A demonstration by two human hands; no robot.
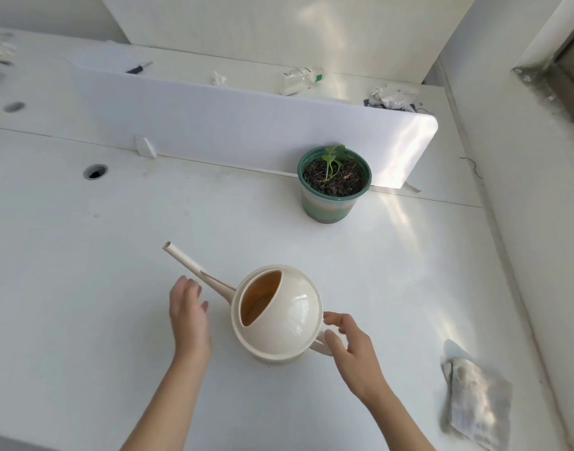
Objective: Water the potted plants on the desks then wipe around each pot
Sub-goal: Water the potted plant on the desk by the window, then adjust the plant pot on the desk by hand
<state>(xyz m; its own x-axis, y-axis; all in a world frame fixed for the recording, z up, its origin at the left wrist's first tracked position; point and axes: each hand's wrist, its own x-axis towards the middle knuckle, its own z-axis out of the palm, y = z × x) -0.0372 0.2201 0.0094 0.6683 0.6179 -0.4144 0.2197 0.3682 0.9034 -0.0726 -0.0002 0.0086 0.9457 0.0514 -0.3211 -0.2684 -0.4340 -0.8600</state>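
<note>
A cream watering can stands on the white desk, its long spout pointing up and to the left. My left hand hovers open just left of the can, below the spout. My right hand is at the can's handle on the right, fingers curled around it loosely. A green pot with dark soil and a small seedling stands further back against a white divider. A grey folded cloth lies at the desk's right front.
The white divider panel runs across the desk behind the pot. Beyond it lie a bottle, crumpled paper and a pen. A cable hole sits at the left. A wall borders the right side.
</note>
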